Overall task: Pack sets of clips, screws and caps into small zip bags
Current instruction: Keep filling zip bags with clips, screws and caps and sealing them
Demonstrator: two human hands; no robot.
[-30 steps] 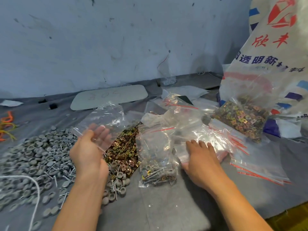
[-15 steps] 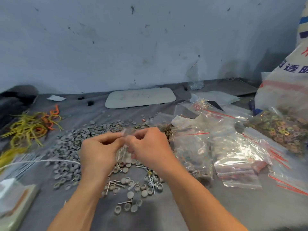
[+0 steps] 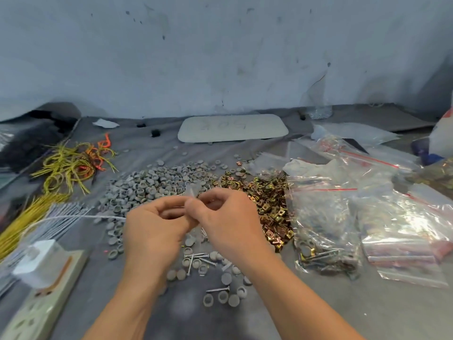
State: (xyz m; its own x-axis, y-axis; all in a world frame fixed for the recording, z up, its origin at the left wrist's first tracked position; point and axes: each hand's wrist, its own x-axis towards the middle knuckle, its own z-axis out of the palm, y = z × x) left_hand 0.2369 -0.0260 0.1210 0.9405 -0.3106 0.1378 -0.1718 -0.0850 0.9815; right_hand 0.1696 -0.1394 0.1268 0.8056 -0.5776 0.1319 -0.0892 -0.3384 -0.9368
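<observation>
My left hand (image 3: 154, 229) and my right hand (image 3: 228, 217) meet above the grey cloth, and both pinch a small clear zip bag (image 3: 192, 192) at its top edge. Most of the bag is hidden between the fingers. Behind the hands lies a heap of grey caps (image 3: 159, 182). A pile of brass-coloured clips (image 3: 267, 204) sits to the right of my right hand. Loose screws (image 3: 198, 257) and caps lie scattered under my wrists.
Clear zip bags (image 3: 397, 217) with red seals pile up at the right, one filled with mixed parts (image 3: 323, 256). A white power strip (image 3: 41, 295) with a plug lies at the lower left, yellow and orange ties (image 3: 71, 168) at the left, a white oval board (image 3: 232, 127) by the wall.
The view has swung left. My hands left the large bags, came together over the caps and took hold of a small zip bag, now held slightly higher.
</observation>
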